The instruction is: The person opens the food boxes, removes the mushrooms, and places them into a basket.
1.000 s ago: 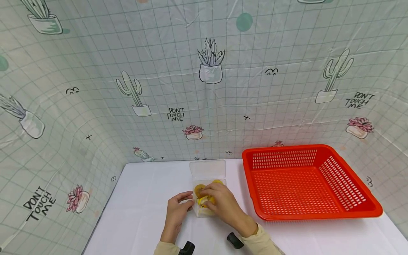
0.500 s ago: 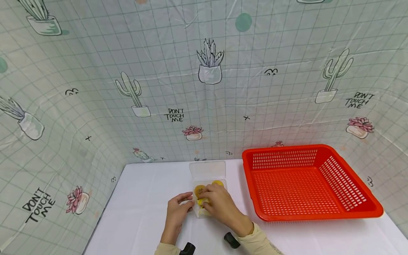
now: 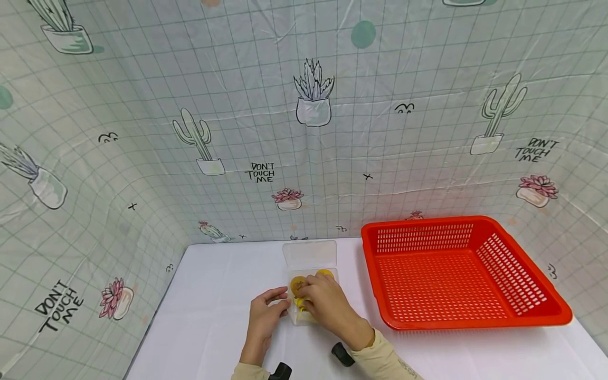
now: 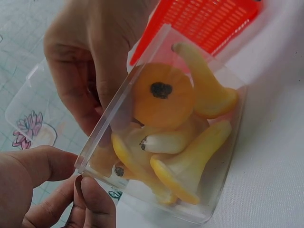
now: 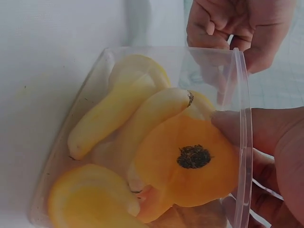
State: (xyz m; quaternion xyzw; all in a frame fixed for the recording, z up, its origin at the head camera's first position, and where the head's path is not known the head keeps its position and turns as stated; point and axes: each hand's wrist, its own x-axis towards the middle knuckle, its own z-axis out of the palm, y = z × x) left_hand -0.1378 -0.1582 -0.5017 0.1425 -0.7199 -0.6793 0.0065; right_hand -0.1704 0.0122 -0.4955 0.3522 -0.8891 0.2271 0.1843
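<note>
Your two hands worked at a clear box (image 3: 302,320) of mushrooms (image 4: 190,159). The box stood toward the back edge of the white table (image 3: 214,295), left of the red basket (image 3: 427,285), which hid the back right corner; its lid (image 3: 310,255) was open on the side nearest that back edge. Your left hand (image 3: 263,316) pinched the box at its left side. Your right hand (image 3: 330,303) reached in from the right, its thumb and fingers down beside a mushroom with a dark stem end; whether it grasped that one could not be told. Good handling probably called for steadying the box without flexing its thin wall, and for light fingertips, since the caps looked easily torn.
</note>
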